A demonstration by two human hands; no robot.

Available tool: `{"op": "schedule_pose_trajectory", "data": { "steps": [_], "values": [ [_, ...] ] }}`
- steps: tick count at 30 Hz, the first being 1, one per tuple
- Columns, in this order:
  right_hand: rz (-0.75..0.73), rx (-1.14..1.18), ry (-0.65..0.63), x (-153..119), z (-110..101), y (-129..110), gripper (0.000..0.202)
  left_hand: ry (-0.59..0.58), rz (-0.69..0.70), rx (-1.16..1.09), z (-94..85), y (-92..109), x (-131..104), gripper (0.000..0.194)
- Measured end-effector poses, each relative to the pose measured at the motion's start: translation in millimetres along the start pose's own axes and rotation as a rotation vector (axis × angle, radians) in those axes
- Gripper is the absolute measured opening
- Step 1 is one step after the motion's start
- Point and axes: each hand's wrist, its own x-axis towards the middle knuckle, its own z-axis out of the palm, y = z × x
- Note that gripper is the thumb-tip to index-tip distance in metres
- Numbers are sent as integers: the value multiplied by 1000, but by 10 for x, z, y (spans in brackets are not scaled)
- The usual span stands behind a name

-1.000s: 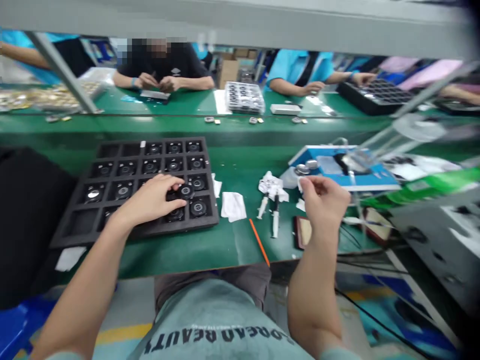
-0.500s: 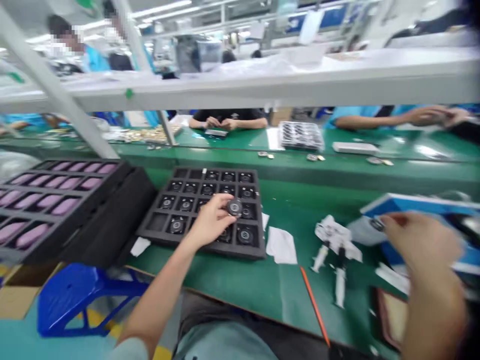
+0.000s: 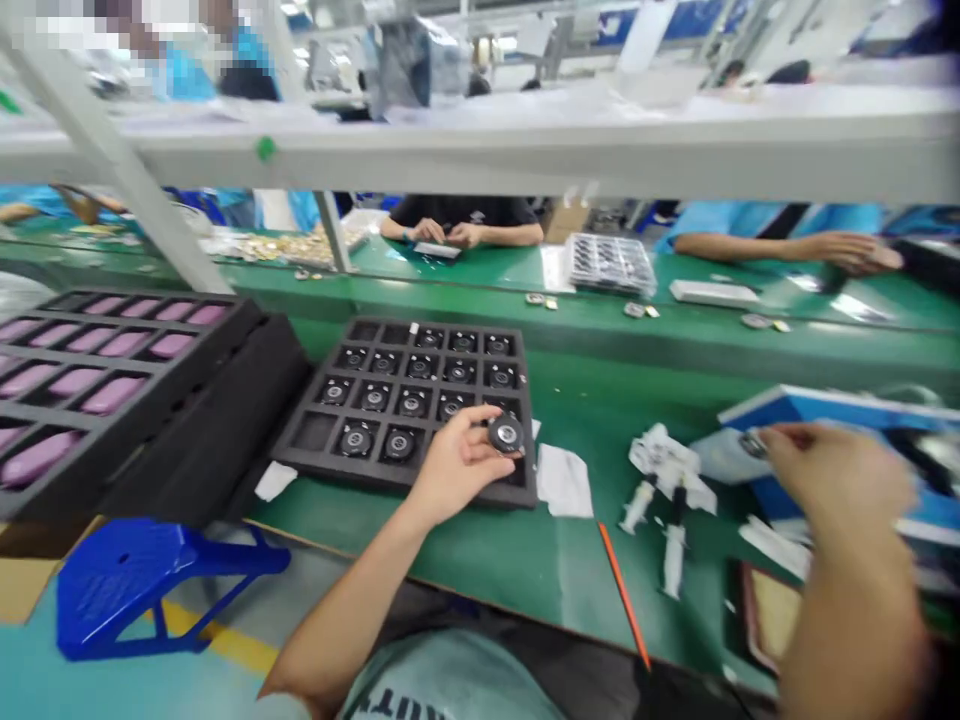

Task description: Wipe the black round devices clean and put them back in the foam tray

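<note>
My left hand [image 3: 461, 460] grips a round black watch case [image 3: 506, 432] between thumb and fingers. It is over the right front part of a black foam tray [image 3: 307, 465], whose compartments hold several similar black watch cases [image 3: 400, 442]. At the right, my right hand [image 3: 836, 475] is blurred, its fingers closed by a small dark round piece [image 3: 752, 445]. That piece meets a translucent whitish container [image 3: 718, 456]; what exactly the fingers hold is unclear. Two syringes [image 3: 674, 560] lie left of this hand, with crumpled white tissue [image 3: 660, 450] at their tops.
Foam trays of purple cases [image 3: 112, 395] are stacked at the left, above a blue stool [image 3: 127, 580]. White paper [image 3: 564, 480] and an orange stick [image 3: 624, 597] lie on the green table. A blue box [image 3: 780, 410] stands at right. A shelf beam [image 3: 480, 160] crosses ahead; co-workers sit opposite.
My left hand has moved right and toward me over the tray with the watch case. My right hand stays by the translucent container. The whole view has shifted slightly.
</note>
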Motion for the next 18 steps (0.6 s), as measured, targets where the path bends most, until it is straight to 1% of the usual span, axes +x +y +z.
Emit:
{"op": "schedule_pose_trajectory", "data": {
  "steps": [1,2,3,5,6,7,8,9,11,12,14,16,18],
  "values": [
    [110,-106,48,-57,-22,-137,48,1,9,0,-3,3,7,68],
    [177,-132,26,-128,-19,-291,42,-1,13,4,-5,5,16,69],
    [197,-135,11,-214,10,-465,37,-4,14,10,-5,7,26,68],
    [200,-114,12,-423,127,-884,38,-10,15,22,-2,11,38,67],
    [174,-2,3,-542,197,-1123,36,-11,16,28,1,13,39,65],
    [115,111,-40,-663,264,-1371,33,-10,18,34,5,15,38,64],
    [41,198,-120,-779,319,-1615,27,-10,22,41,10,16,35,64],
    [-46,263,-192,-882,361,-1841,21,-8,26,47,14,16,31,63],
    [-187,336,-267,-1026,413,-2194,15,-4,32,56,18,13,26,64],
    [-247,346,-300,-1062,434,-2308,15,-4,31,56,18,9,24,64],
    [-333,311,-351,-1064,491,-2420,17,-9,20,56,14,-1,23,64],
    [-367,231,-379,-1004,578,-2430,19,-19,2,63,10,-14,23,63],
    [-353,152,-366,-929,673,-2407,20,-21,-19,78,9,-25,23,60]
  ]
}}
